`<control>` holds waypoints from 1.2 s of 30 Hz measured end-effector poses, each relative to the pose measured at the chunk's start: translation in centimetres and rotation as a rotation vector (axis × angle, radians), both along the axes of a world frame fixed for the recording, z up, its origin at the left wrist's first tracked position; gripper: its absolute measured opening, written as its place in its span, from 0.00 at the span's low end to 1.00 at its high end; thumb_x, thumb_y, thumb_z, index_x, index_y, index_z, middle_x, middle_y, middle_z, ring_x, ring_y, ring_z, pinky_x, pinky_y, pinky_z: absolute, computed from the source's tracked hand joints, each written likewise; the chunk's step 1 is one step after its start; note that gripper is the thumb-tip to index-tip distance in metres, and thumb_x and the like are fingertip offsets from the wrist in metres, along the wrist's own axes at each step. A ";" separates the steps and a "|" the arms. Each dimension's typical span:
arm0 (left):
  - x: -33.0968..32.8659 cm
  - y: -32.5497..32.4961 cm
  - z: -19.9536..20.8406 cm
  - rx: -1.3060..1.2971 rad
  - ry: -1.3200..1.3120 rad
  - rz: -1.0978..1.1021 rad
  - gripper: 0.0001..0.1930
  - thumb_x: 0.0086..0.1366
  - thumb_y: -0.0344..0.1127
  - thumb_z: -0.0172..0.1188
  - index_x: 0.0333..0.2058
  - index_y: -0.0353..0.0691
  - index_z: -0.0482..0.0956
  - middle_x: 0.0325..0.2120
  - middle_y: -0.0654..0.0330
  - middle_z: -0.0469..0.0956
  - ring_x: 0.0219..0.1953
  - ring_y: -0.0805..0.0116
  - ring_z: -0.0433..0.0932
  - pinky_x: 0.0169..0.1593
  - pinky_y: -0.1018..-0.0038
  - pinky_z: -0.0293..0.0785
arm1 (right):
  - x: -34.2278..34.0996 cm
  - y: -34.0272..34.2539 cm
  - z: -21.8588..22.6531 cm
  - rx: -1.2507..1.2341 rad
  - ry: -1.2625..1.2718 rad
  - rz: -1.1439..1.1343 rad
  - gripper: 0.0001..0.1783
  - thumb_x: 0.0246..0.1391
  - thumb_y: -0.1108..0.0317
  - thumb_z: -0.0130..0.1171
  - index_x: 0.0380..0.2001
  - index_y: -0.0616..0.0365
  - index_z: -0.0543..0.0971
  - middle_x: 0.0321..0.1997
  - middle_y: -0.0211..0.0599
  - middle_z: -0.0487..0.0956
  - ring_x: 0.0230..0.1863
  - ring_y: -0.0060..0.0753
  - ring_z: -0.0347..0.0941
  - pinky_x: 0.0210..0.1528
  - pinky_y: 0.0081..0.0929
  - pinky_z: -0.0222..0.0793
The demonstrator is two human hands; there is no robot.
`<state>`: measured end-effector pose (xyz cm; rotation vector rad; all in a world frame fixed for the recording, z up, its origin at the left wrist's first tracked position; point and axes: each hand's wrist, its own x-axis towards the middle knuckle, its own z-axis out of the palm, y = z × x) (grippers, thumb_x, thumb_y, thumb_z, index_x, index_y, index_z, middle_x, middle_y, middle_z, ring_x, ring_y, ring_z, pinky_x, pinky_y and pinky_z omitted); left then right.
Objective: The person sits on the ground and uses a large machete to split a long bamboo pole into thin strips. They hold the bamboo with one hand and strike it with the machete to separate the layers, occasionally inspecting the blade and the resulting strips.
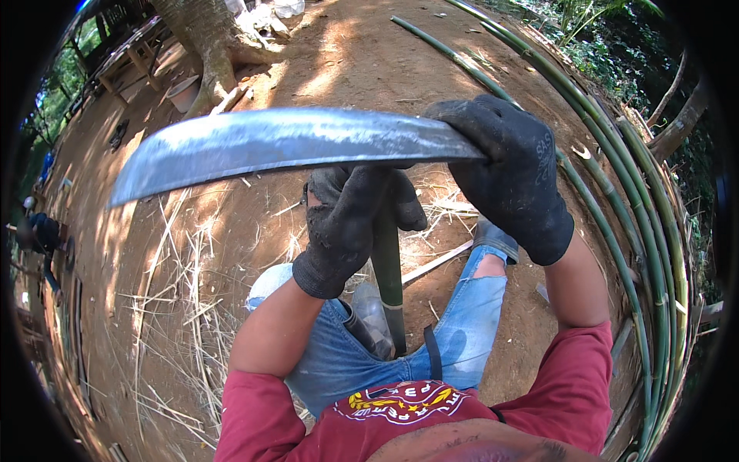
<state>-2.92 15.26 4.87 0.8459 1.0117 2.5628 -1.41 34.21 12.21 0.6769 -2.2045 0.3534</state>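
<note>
In my right hand [512,158], which wears a black glove, is a machete [285,142]. Its wide steel blade stretches to the left across the view, and my fingers wrap the handle end and hide it. Below the blade, my left hand [342,223], gloved in black too, closes round the upper part of a green bamboo piece [388,269]. This piece runs down from my fist between my legs toward my lap. The blade covers its top end, so I cannot tell whether metal and bamboo touch.
Long green bamboo poles [604,127] lie along the right side. Thin pale bamboo strips [196,308] are scattered on the dirt at left, and a split piece [439,262] lies by my foot. A tree trunk [202,38] and a pale bucket [183,94] stand at far left.
</note>
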 end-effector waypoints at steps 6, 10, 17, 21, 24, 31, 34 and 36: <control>0.0 -0.4 -1.9 0.220 -0.085 -0.180 0.16 0.69 0.41 0.55 0.44 0.31 0.74 0.31 0.49 0.78 0.32 0.59 0.79 0.40 0.62 0.77 | 0.5 -1.9 0.5 0.150 0.043 0.011 0.15 0.39 0.62 0.67 0.34 0.47 0.77 0.25 0.32 0.72 0.27 0.39 0.74 0.27 0.37 0.67; 0.7 0.1 -0.4 -0.124 0.044 0.116 0.24 0.70 0.56 0.50 0.43 0.37 0.74 0.20 0.58 0.71 0.20 0.60 0.74 0.25 0.62 0.75 | 0.2 -2.1 0.7 0.178 0.036 0.011 0.16 0.38 0.61 0.67 0.33 0.47 0.76 0.25 0.32 0.72 0.28 0.38 0.75 0.28 0.37 0.68; 0.7 -0.2 -0.2 0.063 -0.055 -0.035 0.11 0.72 0.35 0.51 0.41 0.30 0.74 0.24 0.53 0.76 0.24 0.63 0.77 0.31 0.67 0.76 | 0.2 -2.2 1.2 0.204 0.034 -0.007 0.13 0.40 0.61 0.66 0.30 0.47 0.76 0.25 0.32 0.72 0.28 0.40 0.75 0.29 0.37 0.69; 0.9 -0.1 -0.2 -0.051 0.031 0.062 0.18 0.72 0.45 0.49 0.43 0.33 0.74 0.19 0.57 0.71 0.19 0.64 0.73 0.27 0.65 0.76 | -0.2 -2.1 1.3 0.202 0.021 0.030 0.11 0.41 0.62 0.66 0.29 0.47 0.76 0.24 0.33 0.72 0.29 0.40 0.75 0.30 0.38 0.69; 1.0 -0.1 -0.3 -0.073 0.015 0.113 0.20 0.73 0.49 0.48 0.42 0.34 0.73 0.17 0.59 0.69 0.16 0.65 0.71 0.24 0.65 0.76 | -0.9 -2.1 1.6 0.205 0.008 0.080 0.08 0.44 0.62 0.64 0.28 0.47 0.76 0.24 0.35 0.73 0.30 0.40 0.77 0.30 0.38 0.71; 0.8 0.5 2.6 -0.119 0.062 0.165 0.16 0.74 0.42 0.46 0.36 0.33 0.73 0.14 0.60 0.70 0.15 0.72 0.71 0.21 0.71 0.76 | -5.6 7.3 0.5 0.335 -0.164 -0.549 0.06 0.50 0.61 0.57 0.26 0.47 0.80 0.23 0.41 0.79 0.30 0.43 0.80 0.32 0.37 0.76; 0.7 0.1 1.8 -0.174 0.021 0.219 0.17 0.75 0.43 0.43 0.38 0.34 0.73 0.13 0.61 0.68 0.13 0.73 0.69 0.20 0.72 0.76 | -2.3 4.1 0.2 0.122 -0.160 -0.367 0.06 0.50 0.62 0.58 0.27 0.50 0.80 0.25 0.43 0.79 0.29 0.45 0.79 0.31 0.37 0.74; 0.9 0.2 2.2 -0.198 0.016 0.242 0.17 0.75 0.43 0.42 0.40 0.34 0.73 0.13 0.63 0.66 0.13 0.74 0.67 0.20 0.72 0.75 | -0.6 2.3 0.7 -0.013 -0.143 -0.216 0.06 0.48 0.63 0.61 0.27 0.52 0.80 0.25 0.43 0.78 0.29 0.46 0.78 0.31 0.37 0.73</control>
